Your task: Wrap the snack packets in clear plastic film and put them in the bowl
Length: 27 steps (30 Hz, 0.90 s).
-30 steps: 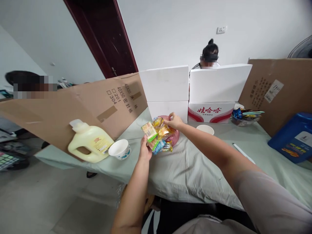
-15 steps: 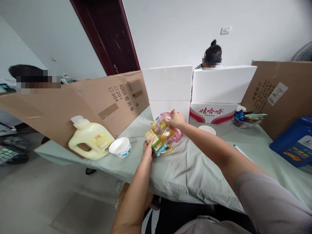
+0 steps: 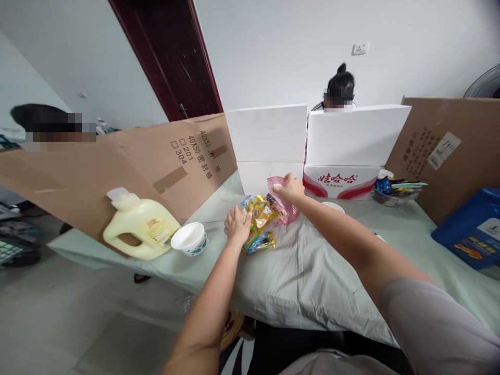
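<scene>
My right hand (image 3: 292,188) has its fingers closed on the rim of a pink plastic basket (image 3: 292,211), which is tipped toward the left. Colourful small snack packets (image 3: 264,216) lie heaped at the basket's mouth and on the cloth before it. At the left side of this heap is my left hand (image 3: 237,225), palm down with its fingers apart, touching the packets and gripping none that I can see. A white paper bowl with a blue pattern (image 3: 189,239) stands to the left of that hand.
A pale yellow jug (image 3: 146,229) stands behind the bowl. White boxes (image 3: 269,135) and cardboard panels (image 3: 175,161) wall the table's back. To the right are a white bowl (image 3: 333,207), a clear bowl of packets (image 3: 398,195) and a blue jug (image 3: 474,229). Two people sit beyond the panels.
The pink basket has moved right with my right hand, and more packets lie outside it. My left hand has let go of the green and yellow packet and now rests over the heap.
</scene>
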Motion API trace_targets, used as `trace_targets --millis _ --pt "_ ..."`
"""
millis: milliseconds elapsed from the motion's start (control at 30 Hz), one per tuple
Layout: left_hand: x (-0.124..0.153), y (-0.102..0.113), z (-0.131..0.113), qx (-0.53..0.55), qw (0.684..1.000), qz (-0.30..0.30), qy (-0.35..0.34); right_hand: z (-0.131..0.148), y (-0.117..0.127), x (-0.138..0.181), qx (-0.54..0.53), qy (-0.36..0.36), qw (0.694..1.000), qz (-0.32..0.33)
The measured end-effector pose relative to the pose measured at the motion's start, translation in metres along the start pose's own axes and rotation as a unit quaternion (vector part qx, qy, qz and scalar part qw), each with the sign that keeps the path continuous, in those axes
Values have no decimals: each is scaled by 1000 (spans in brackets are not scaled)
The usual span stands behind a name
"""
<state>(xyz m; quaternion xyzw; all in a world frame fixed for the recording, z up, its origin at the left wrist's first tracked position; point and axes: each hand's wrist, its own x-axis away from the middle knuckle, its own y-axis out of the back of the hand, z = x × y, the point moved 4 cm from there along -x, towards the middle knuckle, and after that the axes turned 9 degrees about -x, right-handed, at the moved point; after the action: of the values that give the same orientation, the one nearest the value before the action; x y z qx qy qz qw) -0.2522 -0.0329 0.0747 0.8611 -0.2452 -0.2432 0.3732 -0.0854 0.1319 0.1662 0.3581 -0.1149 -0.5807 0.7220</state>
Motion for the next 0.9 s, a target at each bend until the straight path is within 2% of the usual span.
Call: trace_targets --millis 67,100,167,233,300,367,500,633,767,900 --pt "13 4 -28 -84 986 -49 -133 -6 0 -3 -20 -11 1000 -11" --pt "21 2 -44 -123 967 -59 -217 -9 -1 -4 -32 -18 999 -18" --pt "32 -8 -74 -173 917 -29 -357 -15 -1 -4 -59 -35 997 -36" --pt "35 -25 -95 -217 877 38 -428 -24 1 -3 -97 -57 992 -55" --pt "30 -40 -107 -266 856 86 -435 -38 5 0 -133 -78 985 -72" --pt "23 -51 -112 -305 850 99 -417 -55 13 3 -156 -93 980 -83" --pt "18 -60 -110 -342 842 83 -408 -88 33 5 -175 -98 974 -104" --pt "23 -66 -110 -356 835 81 -410 -108 53 6 -188 -106 966 -144" --pt "25 -74 -113 -367 838 69 -399 -126 60 8 -213 -127 955 -163" --pt "26 -76 -112 -372 833 62 -404 -156 69 10 -239 -144 942 -184"
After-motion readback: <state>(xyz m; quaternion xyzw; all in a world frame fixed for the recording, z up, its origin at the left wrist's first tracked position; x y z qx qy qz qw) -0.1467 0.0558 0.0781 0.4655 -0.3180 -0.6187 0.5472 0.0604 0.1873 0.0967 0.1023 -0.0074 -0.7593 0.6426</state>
